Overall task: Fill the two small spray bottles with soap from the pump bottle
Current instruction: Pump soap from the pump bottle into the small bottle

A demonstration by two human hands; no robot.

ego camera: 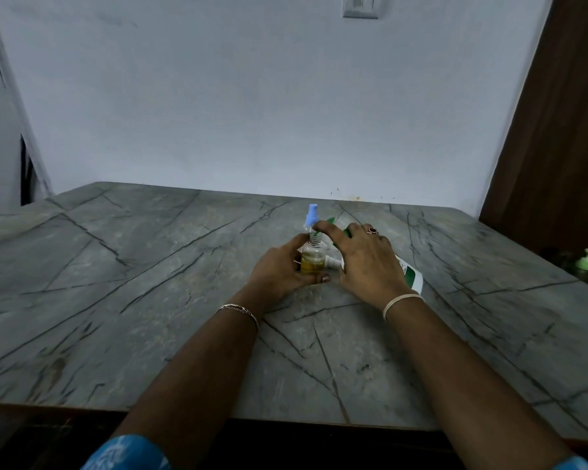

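My left hand [282, 266] grips a small clear spray bottle [311, 257] that stands upright, uncapped and partly filled with yellow soap. Just behind it stands a second small bottle with a blue spray top [312, 215]. My right hand [367, 259] lies over the white and green pump bottle [413, 276], which is tipped toward the small bottle. Its fingers curl over the pump end, and the index finger reaches the open neck, where the green nozzle [316, 235] sits. A white spray cap [333, 262] lies between my hands. The pump bottle's middle is hidden under my hand.
The grey veined stone table [150, 300] runs back to a pale wall. A green pump dispenser [586, 259] stands low past the table's right edge, beside a brown wooden panel [557, 130]. The near edge crosses the bottom of the view.
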